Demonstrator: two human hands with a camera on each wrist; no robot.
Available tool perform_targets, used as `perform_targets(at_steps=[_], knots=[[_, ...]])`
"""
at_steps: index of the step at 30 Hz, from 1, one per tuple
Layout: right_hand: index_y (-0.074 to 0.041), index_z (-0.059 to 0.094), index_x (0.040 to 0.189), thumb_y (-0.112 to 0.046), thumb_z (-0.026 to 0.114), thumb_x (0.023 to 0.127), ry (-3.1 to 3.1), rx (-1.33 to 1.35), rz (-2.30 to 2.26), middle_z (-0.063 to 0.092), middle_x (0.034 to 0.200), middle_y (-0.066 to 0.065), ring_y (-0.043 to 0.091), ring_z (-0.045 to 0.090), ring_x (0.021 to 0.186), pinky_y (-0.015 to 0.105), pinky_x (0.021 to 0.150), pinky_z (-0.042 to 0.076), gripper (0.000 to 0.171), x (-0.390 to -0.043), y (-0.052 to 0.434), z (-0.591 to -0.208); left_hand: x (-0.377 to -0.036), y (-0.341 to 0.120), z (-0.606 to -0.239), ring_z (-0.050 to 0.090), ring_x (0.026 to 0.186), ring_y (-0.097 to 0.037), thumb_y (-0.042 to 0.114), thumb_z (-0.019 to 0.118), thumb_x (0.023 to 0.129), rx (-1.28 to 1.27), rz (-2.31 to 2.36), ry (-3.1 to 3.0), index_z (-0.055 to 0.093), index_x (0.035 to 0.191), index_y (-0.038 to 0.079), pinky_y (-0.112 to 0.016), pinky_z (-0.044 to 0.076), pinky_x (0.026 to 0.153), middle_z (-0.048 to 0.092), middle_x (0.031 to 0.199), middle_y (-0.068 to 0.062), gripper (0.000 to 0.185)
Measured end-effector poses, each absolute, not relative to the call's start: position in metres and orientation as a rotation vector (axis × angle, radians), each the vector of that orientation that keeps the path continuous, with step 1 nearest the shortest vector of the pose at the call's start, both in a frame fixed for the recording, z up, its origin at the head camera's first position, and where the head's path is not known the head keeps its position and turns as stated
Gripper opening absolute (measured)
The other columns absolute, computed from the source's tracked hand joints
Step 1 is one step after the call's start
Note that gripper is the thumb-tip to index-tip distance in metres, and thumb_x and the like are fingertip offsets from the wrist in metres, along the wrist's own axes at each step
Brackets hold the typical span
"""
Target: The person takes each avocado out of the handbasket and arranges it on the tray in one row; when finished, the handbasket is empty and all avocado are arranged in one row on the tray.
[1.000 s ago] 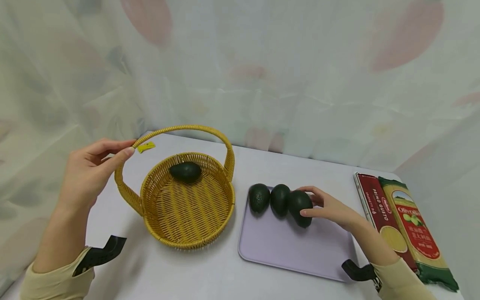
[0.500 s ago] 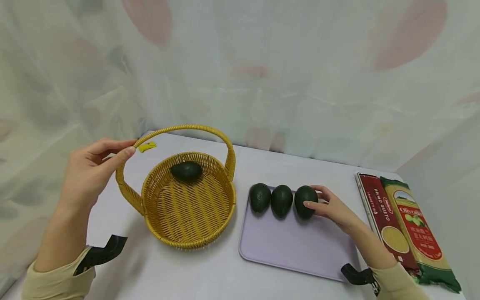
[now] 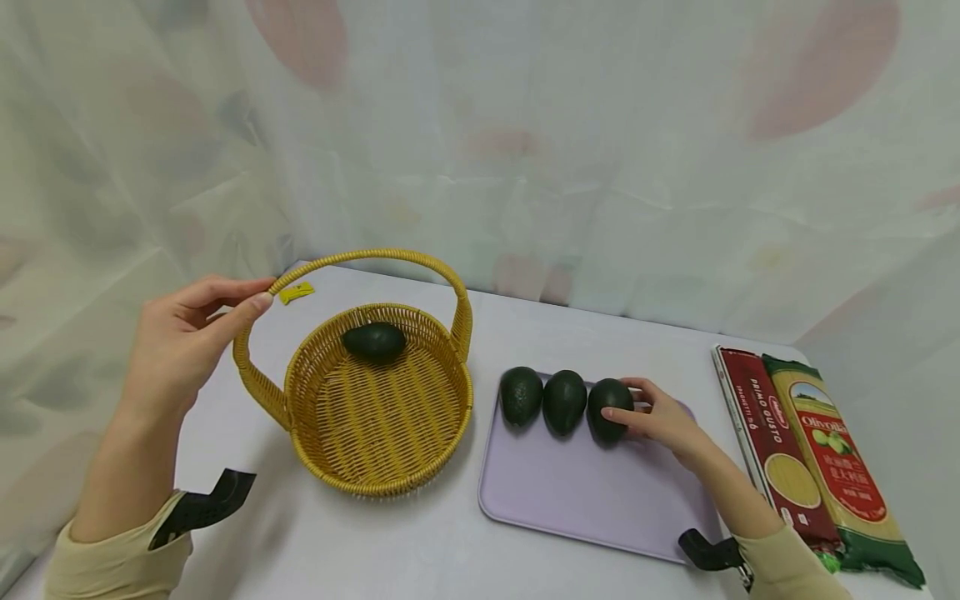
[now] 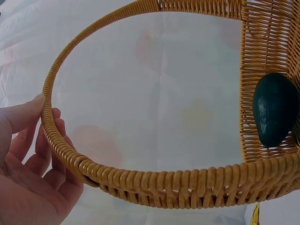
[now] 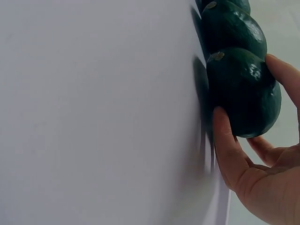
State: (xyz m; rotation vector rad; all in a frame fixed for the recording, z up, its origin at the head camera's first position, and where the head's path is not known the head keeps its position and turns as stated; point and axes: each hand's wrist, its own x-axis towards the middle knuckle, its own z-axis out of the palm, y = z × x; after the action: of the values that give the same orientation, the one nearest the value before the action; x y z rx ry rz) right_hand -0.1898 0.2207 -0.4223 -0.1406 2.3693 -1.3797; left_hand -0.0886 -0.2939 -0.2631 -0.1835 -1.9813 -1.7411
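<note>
1. Since a second ago the rightmost avocado [image 3: 609, 409] has gone from lying tilted and a bit forward on the lavender tray [image 3: 592, 500] to sitting lined up with the other two, and the right hand [image 3: 660, 417] slid back with it. Left hand and basket pretty much haven't budged.

2. Head view: the left hand [image 3: 180, 346] pinches the basket handle [image 3: 360, 258] between thumb and fingers, near the little yellow tag [image 3: 297, 292]. The wicker basket [image 3: 378, 400] sits on the white counter [image 3: 420, 550] with one avocado in the basket [image 3: 374, 342] near its far wall. Just right of it is the tray, with a left avocado [image 3: 521, 395], a middle avocado [image 3: 564, 402] and the rightmost one in a row, touching or nearly so. The right hand has thumb and fingers curled around the rightmost avocado's right side. Two pasta packs [image 3: 806, 454] lie well off to the right.

3. Left wrist view: fingers [image 4: 28, 154] wrap behind the handle [image 4: 140, 180], thumb on the front, so it's a light hold. The avocado in the basket [image 4: 275, 108] shows on the right.

4. Right wrist view: thumb [image 5: 229, 145] under and a fingertip over the rightmost avocado [image 5: 243, 91], which rests on the tray [image 5: 93, 112] up against the middle avocado [image 5: 232, 28].
</note>
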Motion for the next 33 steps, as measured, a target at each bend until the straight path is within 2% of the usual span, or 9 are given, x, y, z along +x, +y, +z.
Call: perform_targets(at_steps=[7, 13, 17, 21, 26, 29, 33], knots=[[-0.005, 0.038, 0.145, -0.034, 0.075, 0.087, 2.390, -0.180, -1.366, 0.043, 0.139, 0.022, 0.027, 0.056, 0.108, 0.033, 0.077, 0.055, 0.074, -0.187, 0.218, -0.418, -0.089, -0.293, -0.262, 0.064, 0.090, -0.011, -0.006, 0.070, 0.086, -0.178, -1.740, -1.986, 0.071, 0.101, -0.009, -0.013, 0.050, 0.075, 0.074, 0.101, 0.001, 0.016], [-0.004, 0.039, 0.145, -0.033, 0.074, 0.087, 2.399, -0.194, -1.367, 0.045, 0.138, 0.022, 0.029, 0.055, 0.110, 0.033, 0.077, 0.056, 0.074, -0.187, 0.217, -0.417, -0.088, -0.293, -0.262, 0.064, 0.089, -0.012, -0.006, 0.069, 0.086, -0.189, -1.756, -1.973, 0.070, 0.101, -0.010, -0.013, 0.050, 0.074, 0.074, 0.101, 0.000, 0.016], [-0.006, 0.039, 0.145, -0.037, 0.075, 0.087, 2.413, -0.184, -1.349, 0.047, 0.137, 0.022, 0.028, 0.059, 0.107, 0.032, 0.076, 0.056, 0.075, -0.187, 0.217, -0.416, -0.088, -0.293, -0.262, 0.064, 0.088, -0.011, -0.006, 0.070, 0.086, -0.190, -1.751, -1.976, 0.071, 0.101, -0.010, -0.013, 0.050, 0.072, 0.074, 0.101, 0.000, 0.016], [-0.006, 0.041, 0.144, -0.040, 0.073, 0.087, 2.468, -0.205, -1.309, 0.049, 0.136, 0.022, 0.032, 0.057, 0.111, 0.032, 0.077, 0.056, 0.073, -0.187, 0.218, -0.414, -0.088, -0.293, -0.262, 0.064, 0.088, -0.012, -0.007, 0.069, 0.086, -0.202, -1.759, -1.968, 0.070, 0.101, -0.011, -0.013, 0.050, 0.072, 0.074, 0.100, -0.001, 0.016], [-0.008, 0.050, 0.139, -0.042, 0.069, 0.090, 2.619, -0.277, -1.242, 0.052, 0.136, 0.019, 0.036, 0.053, 0.119, 0.031, 0.076, 0.054, 0.063, -0.184, 0.220, -0.406, -0.088, -0.293, -0.261, 0.064, 0.088, -0.012, -0.006, 0.070, 0.086, -0.199, -1.765, -1.970, 0.070, 0.101, -0.011, -0.013, 0.050, 0.072, 0.074, 0.101, -0.001, 0.016], [-0.010, 0.058, 0.132, -0.042, 0.068, 0.092, 2.735, -0.312, -1.212, 0.058, 0.131, 0.014, 0.033, 0.057, 0.113, 0.033, 0.076, 0.050, 0.052, -0.184, 0.221, -0.403, -0.088, -0.293, -0.262, 0.064, 0.088, -0.012, -0.006, 0.070, 0.086, -0.197, -1.766, -1.970, 0.070, 0.101, -0.011, -0.013, 0.050, 0.073, 0.074, 0.101, -0.001, 0.016], [-0.014, 0.069, 0.116, -0.038, 0.066, 0.093, 2.907, -0.339, -1.201, 0.068, 0.113, 0.008, 0.027, 0.062, 0.101, 0.032, 0.070, 0.049, 0.033, -0.183, 0.218, -0.400, -0.089, -0.293, -0.262, 0.064, 0.089, -0.012, -0.005, 0.070, 0.086, -0.192, -1.760, -1.976, 0.071, 0.102, -0.009, -0.013, 0.050, 0.073, 0.074, 0.101, -0.001, 0.016]])
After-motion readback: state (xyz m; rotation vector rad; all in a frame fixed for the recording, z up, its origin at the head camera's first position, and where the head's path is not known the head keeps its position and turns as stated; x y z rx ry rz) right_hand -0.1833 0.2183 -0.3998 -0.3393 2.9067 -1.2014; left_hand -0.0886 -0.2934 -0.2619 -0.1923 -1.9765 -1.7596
